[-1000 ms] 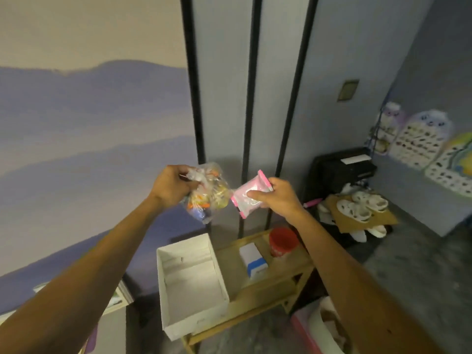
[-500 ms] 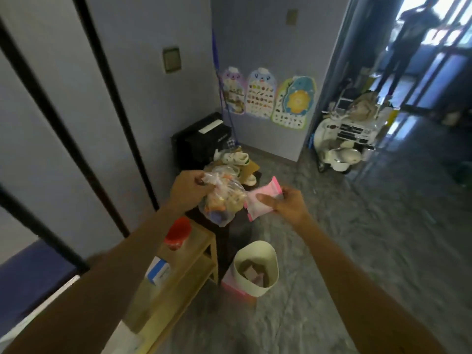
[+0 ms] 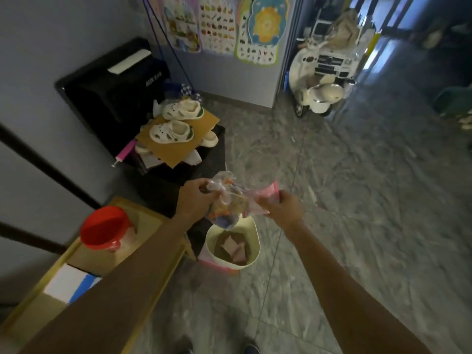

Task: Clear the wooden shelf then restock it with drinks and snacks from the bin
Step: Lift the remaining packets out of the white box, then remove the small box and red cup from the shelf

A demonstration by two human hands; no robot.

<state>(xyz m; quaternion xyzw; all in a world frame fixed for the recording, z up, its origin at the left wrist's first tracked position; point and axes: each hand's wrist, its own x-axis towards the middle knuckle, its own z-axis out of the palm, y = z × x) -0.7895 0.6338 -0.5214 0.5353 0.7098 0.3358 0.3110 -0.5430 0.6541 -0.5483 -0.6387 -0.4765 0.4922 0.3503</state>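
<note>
At about eight o'clock, the wooden shelf [image 3: 153, 227] runs along the wall, pale yellow-brown, with a raised lip along its edge. On it stand a jar with a red lid [image 3: 104, 229] and, nearer the camera at seven o'clock, a white and blue box [image 3: 72, 283]. The left forearm crosses over the shelf's front edge.

Near the centre, the left hand [image 3: 195, 199] is closed on the knotted neck of a clear bag of snacks [image 3: 226, 206]; the bag is crinkled and see-through, with orange, blue and yellow pieces inside, and it hangs just above the bin. Just to its right, the right hand [image 3: 284, 209] pinches a pink packet [image 3: 265, 198] between thumb and fingers; the packet is flat, pale pink with a darker pink edge, and touches the bag.

Directly below both, at six o'clock from the hands, the bin [image 3: 251, 227] sits on the floor beside the shelf's end: cream, round-cornered, open-topped, with a few brown and pinkish packets inside, blurred.

At eleven o'clock, white sandals [image 3: 171, 131] lie on cardboard over a black container. At one o'clock a white toy car [image 3: 324, 70] is parked by the wall.

Against half a second ago, the view has tipped further down: the doorway and the figure in it are out of sight, the bin sits closer under the hands, and both hands keep the same grips.
</note>
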